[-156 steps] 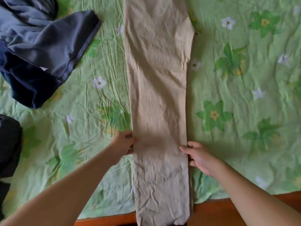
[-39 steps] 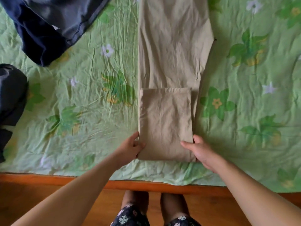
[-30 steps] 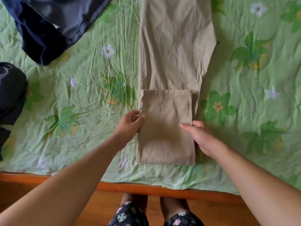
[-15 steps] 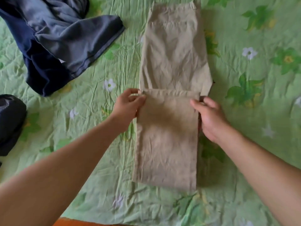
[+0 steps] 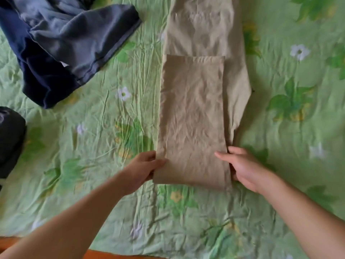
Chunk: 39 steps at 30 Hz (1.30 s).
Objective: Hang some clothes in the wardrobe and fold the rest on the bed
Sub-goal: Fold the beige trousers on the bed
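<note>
Beige trousers (image 5: pixel 192 116) lie lengthwise on the bed, their legs folded up over the upper part, hem edge near the top of the view. My left hand (image 5: pixel 143 169) grips the left side of the near fold, thumb on top of the cloth. My right hand (image 5: pixel 240 167) grips the right side of the same fold, thumb lying over the fabric and fingers beneath its edge. The waist end runs out of view at the top.
A green flowered sheet (image 5: pixel 104 116) covers the bed. A dark blue garment pile (image 5: pixel 61 45) lies at the upper left. Another dark garment (image 5: pixel 9 141) sits at the left edge. The wooden bed frame (image 5: pixel 104 256) shows at the bottom.
Both hands have slid from the hem edge of the folded legs back to the near fold and taken hold of its two sides. The camera has dropped slightly toward the bed's edge.
</note>
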Available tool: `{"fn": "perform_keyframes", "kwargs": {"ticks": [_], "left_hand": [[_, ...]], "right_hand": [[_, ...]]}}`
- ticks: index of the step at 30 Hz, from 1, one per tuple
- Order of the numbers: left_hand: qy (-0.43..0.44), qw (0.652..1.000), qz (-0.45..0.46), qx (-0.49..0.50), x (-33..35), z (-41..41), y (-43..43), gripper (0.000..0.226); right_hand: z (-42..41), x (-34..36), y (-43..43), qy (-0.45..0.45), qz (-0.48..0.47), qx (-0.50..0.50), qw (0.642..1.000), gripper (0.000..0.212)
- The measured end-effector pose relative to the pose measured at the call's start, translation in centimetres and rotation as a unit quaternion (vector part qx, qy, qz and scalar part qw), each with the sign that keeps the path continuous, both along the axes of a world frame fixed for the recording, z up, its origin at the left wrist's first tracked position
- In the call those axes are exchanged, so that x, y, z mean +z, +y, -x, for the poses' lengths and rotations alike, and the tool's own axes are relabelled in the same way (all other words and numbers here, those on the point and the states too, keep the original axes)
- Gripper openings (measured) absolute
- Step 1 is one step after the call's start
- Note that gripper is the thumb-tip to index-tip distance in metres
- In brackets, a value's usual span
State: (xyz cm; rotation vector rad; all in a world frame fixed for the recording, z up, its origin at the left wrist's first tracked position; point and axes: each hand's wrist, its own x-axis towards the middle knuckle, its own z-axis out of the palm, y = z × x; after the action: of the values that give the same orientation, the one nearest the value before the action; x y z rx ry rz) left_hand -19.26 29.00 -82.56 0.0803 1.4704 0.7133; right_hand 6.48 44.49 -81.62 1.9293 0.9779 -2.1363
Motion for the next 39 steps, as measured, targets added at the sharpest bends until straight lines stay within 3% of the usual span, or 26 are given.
{"fn": "perform_keyframes", "kwargs": {"ticks": [3, 6, 10, 15, 20, 23, 24, 27, 28, 32, 33, 35, 37, 39], "left_hand": [[0.101, 0.993, -0.054, -0.019, 0.0, -2.0, -2.0, 0.013], [0.187, 0.977, -0.104, 0.004, 0.6, -2.4, -1.7, 0.011], [0.193, 0.978, -0.069, -0.036, 0.8, -2.7, -1.4, 0.013], [0.205, 0.975, -0.023, -0.081, 0.4, -3.8, -4.4, 0.014], [0.154, 0.985, -0.012, -0.079, -0.3, -6.9, -10.6, 0.013], [0.138, 0.989, 0.001, -0.056, -0.6, -7.5, -11.9, 0.013], [0.135, 0.99, 0.008, -0.046, -0.7, -7.3, -11.7, 0.013], [0.133, 0.99, 0.019, -0.037, -0.6, -6.7, -10.1, 0.021], [0.139, 0.99, 0.014, -0.032, -0.6, -6.4, -9.4, 0.023], [0.162, 0.986, -0.032, 0.03, 0.0, -4.5, -4.8, 0.014], [0.165, 0.984, -0.047, 0.052, 0.2, -4.0, -3.3, 0.009], [0.182, 0.978, -0.076, 0.073, 0.5, -2.9, 0.0, 0.013], [0.197, 0.972, -0.101, 0.081, 0.6, -1.8, 3.2, 0.013], [0.209, 0.968, -0.111, 0.088, 0.7, -1.0, 6.1, 0.014]], "right_hand": [[-1.3, 0.3, -3.3, 0.039, 0.013, -0.025, 0.999, 0.008], [-1.8, 0.4, -4.8, -0.003, -0.109, -0.01, 0.994, 0.007], [-1.5, 0.0, -5.6, -0.052, -0.234, 0.09, 0.967, 0.015], [-2.4, -0.9, -8.1, -0.087, -0.218, 0.148, 0.961, 0.025], [-5.5, -2.1, -13.9, -0.068, -0.128, 0.096, 0.985, 0.017], [-6.1, -2.0, -15.6, -0.075, -0.092, 0.049, 0.992, 0.05], [-6.1, -2.2, -15.7, -0.075, -0.092, 0.042, 0.992, 0.051], [-5.9, -2.0, -15.0, -0.08, -0.076, 0.044, 0.993, 0.016], [-5.7, -1.8, -14.6, -0.078, -0.074, 0.042, 0.993, 0.014], [-2.8, -1.0, -10.5, -0.03, -0.108, -0.035, 0.993, 0.019], [-1.8, -0.8, -9.0, -0.024, -0.121, -0.055, 0.991, 0.03], [0.3, -0.7, -5.8, -0.013, -0.152, -0.073, 0.986, 0.037], [2.3, -1.0, -2.3, 0.003, -0.187, -0.075, 0.98, 0.028], [4.2, -1.5, 0.8, 0.012, -0.207, -0.093, 0.974, 0.038]]}}
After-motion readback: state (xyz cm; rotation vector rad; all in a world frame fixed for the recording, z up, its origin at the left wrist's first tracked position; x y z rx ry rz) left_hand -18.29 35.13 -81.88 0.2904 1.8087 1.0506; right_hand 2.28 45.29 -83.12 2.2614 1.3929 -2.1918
